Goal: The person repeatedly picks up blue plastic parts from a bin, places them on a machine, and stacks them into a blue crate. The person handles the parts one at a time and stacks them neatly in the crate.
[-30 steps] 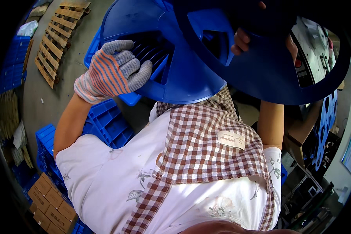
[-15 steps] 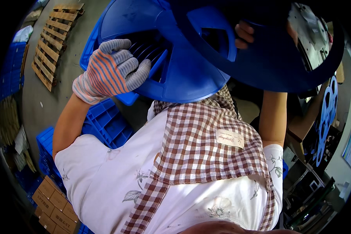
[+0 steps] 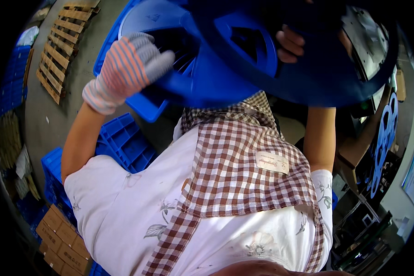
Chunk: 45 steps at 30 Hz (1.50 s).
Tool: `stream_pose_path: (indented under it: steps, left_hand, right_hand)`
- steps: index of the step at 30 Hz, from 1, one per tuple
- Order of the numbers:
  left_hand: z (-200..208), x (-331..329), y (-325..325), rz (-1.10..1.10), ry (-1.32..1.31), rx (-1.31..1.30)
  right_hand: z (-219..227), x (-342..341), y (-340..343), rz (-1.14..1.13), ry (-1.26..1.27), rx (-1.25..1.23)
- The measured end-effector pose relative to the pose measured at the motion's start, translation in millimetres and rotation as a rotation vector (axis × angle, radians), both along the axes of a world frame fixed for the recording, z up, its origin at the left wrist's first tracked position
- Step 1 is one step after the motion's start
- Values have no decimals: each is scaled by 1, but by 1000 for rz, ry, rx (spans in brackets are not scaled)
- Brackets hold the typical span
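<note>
My left hand point(image 3: 129, 69), in a grey glove with orange stripes, is closed at the left part of a bright blue plastic reel disc point(image 3: 218, 85) with wide cut-outs; motion blurs its fingertips. A second, darker blue reel disc point(image 3: 326, 89) overlaps it on the right, raised closer to my head. The bare fingers of my right hand point(image 3: 290, 43) curl through an opening in this darker disc and grip it. The disc hides the rest of that hand. Whether the two discs touch cannot be told.
A blue crate point(image 3: 149, 110) lies under the discs, and another blue crate point(image 3: 126, 140) is by my left elbow. A wooden pallet point(image 3: 64, 46) lies on the floor at far left, cardboard boxes point(image 3: 62, 239) lower left. At right, a light blue reel disc point(image 3: 382, 142) stands near equipment.
The bright blue disc and my left hand have moved slightly up, away from my body. The darker disc in my right hand has shifted a little to the left.
</note>
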<state>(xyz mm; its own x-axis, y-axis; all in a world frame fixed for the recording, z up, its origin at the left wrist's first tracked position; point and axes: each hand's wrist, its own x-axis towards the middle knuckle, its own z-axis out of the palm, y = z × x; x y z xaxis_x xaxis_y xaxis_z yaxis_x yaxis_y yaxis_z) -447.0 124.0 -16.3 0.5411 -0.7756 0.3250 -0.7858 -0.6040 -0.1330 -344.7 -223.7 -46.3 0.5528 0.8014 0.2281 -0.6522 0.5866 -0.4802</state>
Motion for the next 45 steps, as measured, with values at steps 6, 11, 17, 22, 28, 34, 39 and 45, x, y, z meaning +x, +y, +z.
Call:
stream_pose_path:
  steps: [6,11,17,22,28,34,39,45]
  left_hand:
    - [-114,18,109,519,681,-758]
    - [-144,39,125,921,329,-284]
    - [-152,105,101,876,413,-584]
    - [-228,111,159,990,366,-326]
    - [-206,135,135,1046,530,-320]
    - [28,178,-21,347,10,-716]
    - [95,278,-135,269,270,-257]
    - [29,422,-145,612,129,408]
  right_hand:
    - [6,-3,-102,-273,-116,28]
    - [26,-65,-127,-521,-4,-48]
    - [23,-94,-142,-628,24,-101]
    - [32,-98,-143,-649,18,-108]
    - [53,-128,-135,-795,16,-95]
    - [58,-134,-157,-809,-187,-101]
    - [97,-162,-161,-967,-267,-182]
    - [142,-225,-174,-1165,-308,-330]
